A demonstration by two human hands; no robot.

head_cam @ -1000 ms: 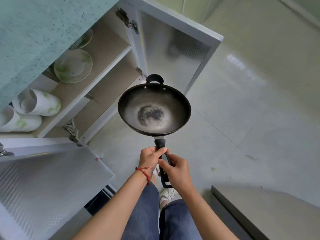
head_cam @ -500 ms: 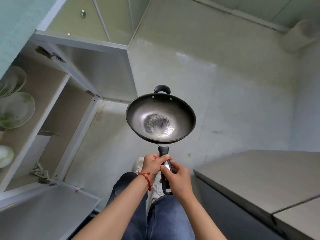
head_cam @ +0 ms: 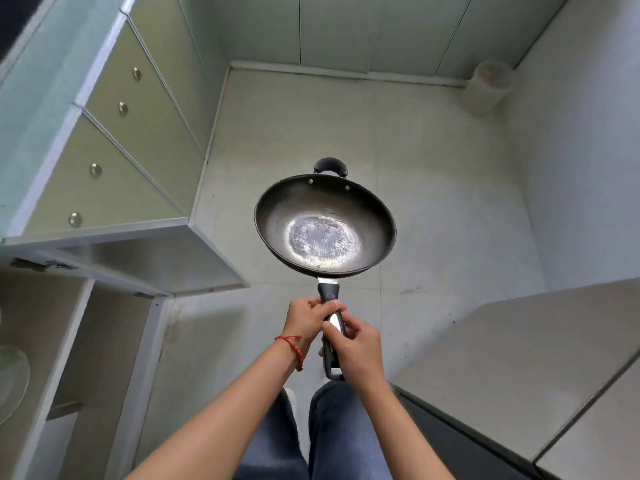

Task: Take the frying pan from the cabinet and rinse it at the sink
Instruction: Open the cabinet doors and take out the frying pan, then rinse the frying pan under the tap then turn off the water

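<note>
Frying pan [head_cam: 325,225] is being carried out in front of the person at about waist height, over the bare floor [head_cam: 433,168] and well apart from the open cabinet [head_cam: 114,327] at the left — so the fetching part looks done and the rinse is not yet begun; no sink is showing in this view. Both hands are sharing the long handle [head_cam: 330,327]: the left hand [head_cam: 306,322] is wrapping it nearer the bowl, fingers curled tight around the black grip, while the right hand [head_cam: 358,348] is clamping it just behind, thumb lying along the top. That doubled grip probably answers the weight of the bowl hanging far forward of the wrists — one hand alone would be fighting the lever. The pan is riding nearly level, open side up, its small loop handle [head_cam: 330,166] pointing away, which is keeping the worn, pale centre in sight. A grey counter [head_cam: 519,358] is lying close at the right.
</note>
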